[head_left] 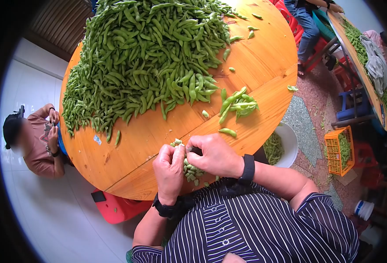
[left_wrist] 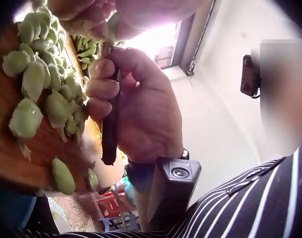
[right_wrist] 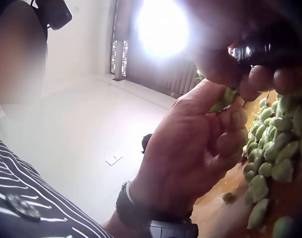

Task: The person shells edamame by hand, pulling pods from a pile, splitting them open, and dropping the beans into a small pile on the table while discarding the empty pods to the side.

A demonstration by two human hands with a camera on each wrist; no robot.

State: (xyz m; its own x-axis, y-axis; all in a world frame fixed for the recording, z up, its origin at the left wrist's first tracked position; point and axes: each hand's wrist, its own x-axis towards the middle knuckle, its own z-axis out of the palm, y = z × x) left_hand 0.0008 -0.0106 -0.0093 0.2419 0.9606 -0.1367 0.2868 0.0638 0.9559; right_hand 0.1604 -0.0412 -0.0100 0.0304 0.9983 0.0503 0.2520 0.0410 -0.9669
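Note:
Over the near edge of the round wooden table (head_left: 270, 94), my left hand (head_left: 169, 168) pinches a green soybean pod (right_wrist: 222, 101) between thumb and fingers. My right hand (head_left: 215, 154) meets it at the fingertips. Its fingers curl round a slim dark-handled tool (left_wrist: 109, 131), whose working end is hidden at the pod. Below both hands lies a heap of shelled green soybeans (right_wrist: 270, 144), partly covered by the hands in the head view. A large pile of soybean pods (head_left: 145, 61) spreads over the far side of the table.
A small cluster of pods (head_left: 238, 105) lies right of the hands. Beside the table stand a white tub (head_left: 290, 144) of pods, a red stool (head_left: 119, 210) and an orange crate (head_left: 334, 153). One person (head_left: 42, 144) sits at left; others are by a second table (head_left: 356, 57).

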